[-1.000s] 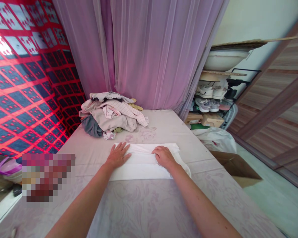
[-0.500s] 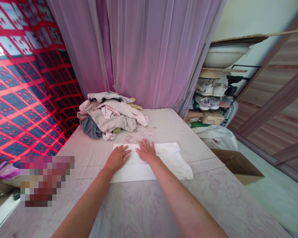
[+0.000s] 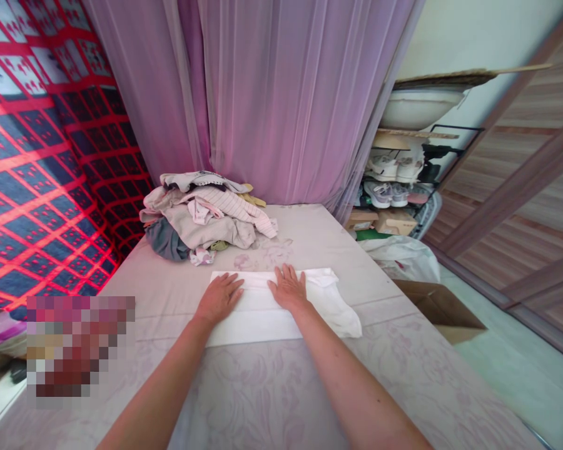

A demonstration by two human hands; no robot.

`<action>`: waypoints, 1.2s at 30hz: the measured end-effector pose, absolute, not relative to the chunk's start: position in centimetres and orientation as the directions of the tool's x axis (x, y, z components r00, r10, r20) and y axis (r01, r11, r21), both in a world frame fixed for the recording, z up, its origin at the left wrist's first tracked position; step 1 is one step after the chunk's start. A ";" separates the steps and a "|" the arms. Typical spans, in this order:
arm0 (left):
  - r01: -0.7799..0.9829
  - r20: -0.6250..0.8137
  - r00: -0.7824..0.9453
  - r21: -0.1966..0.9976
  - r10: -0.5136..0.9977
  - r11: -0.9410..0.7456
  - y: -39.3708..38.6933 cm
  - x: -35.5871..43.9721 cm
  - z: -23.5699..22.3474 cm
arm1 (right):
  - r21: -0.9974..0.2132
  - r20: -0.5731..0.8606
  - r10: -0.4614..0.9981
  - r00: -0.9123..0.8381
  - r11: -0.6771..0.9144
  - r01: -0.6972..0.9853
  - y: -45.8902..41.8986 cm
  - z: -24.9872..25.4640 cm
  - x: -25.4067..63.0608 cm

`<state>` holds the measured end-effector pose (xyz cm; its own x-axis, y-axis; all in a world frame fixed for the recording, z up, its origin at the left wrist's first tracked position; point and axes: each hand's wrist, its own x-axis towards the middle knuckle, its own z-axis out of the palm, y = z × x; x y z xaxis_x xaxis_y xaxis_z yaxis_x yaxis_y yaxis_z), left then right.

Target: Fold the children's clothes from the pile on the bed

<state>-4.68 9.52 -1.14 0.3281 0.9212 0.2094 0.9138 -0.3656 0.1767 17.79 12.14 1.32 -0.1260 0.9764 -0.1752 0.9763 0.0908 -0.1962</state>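
A white piece of clothing (image 3: 258, 319), folded into a long strip, lies flat across the bed; its exact kind I cannot tell. My left hand (image 3: 219, 297) rests palm down on its left end with the fingers stretched out. Right of the middle, my right hand (image 3: 289, 287) also presses flat on the white cloth, fingers spread. Neither hand grips anything. The garment's right end is looser and more wrinkled. Beyond my left hand sits a heap of crumpled clothes (image 3: 206, 215) in pink, grey and beige.
The bed (image 3: 244, 394) has a pale floral sheet. A purple curtain (image 3: 281, 100) hangs behind it, and a red-and-dark patterned cloth (image 3: 70, 144) hangs at left. On the right are a shoe rack (image 3: 394, 169), a white plastic bag (image 3: 403, 257) and an open cardboard box (image 3: 441, 306).
My right hand has slid a little to the right along the white garment. My left hand stays at the left end. The view has shifted slightly.
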 end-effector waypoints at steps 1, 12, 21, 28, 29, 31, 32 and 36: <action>0.915 0.207 0.325 0.177 0.923 -0.362 9.5 -4.7 -1.1 | -0.195 -0.179 0.976 -0.126 0.090 0.977 12.1 1.4 17.8; 0.913 0.193 0.351 0.148 0.916 -0.381 9.6 -4.9 -1.4 | -0.241 -0.129 0.973 -0.190 0.155 0.958 9.2 1.1 17.4; 0.912 0.012 0.365 0.199 0.931 -0.360 8.5 -6.3 1.1 | -0.331 0.055 0.968 -0.244 0.248 0.910 6.4 3.3 20.3; 0.943 0.072 0.244 0.214 0.967 -0.254 3.0 -9.9 1.9 | -0.377 0.246 0.947 -0.206 0.290 0.880 5.0 2.7 26.1; 0.958 0.077 0.174 0.216 0.982 -0.187 2.8 -10.1 2.2 | -0.389 0.268 0.937 -0.223 0.317 0.865 4.9 2.7 26.0; 0.976 0.057 0.010 0.215 0.998 -0.022 2.9 -10.1 2.9 | -0.402 0.310 0.915 -0.259 0.373 0.837 4.8 2.4 24.8; 0.976 0.036 -0.063 0.209 0.997 0.055 3.2 -9.9 3.4 | -0.403 0.332 0.901 -0.279 0.403 0.821 4.7 2.2 24.0; 0.947 -0.055 -0.237 0.211 0.970 0.244 4.9 -8.1 4.7 | -0.377 0.455 0.825 -0.334 0.518 0.767 4.1 1.1 21.0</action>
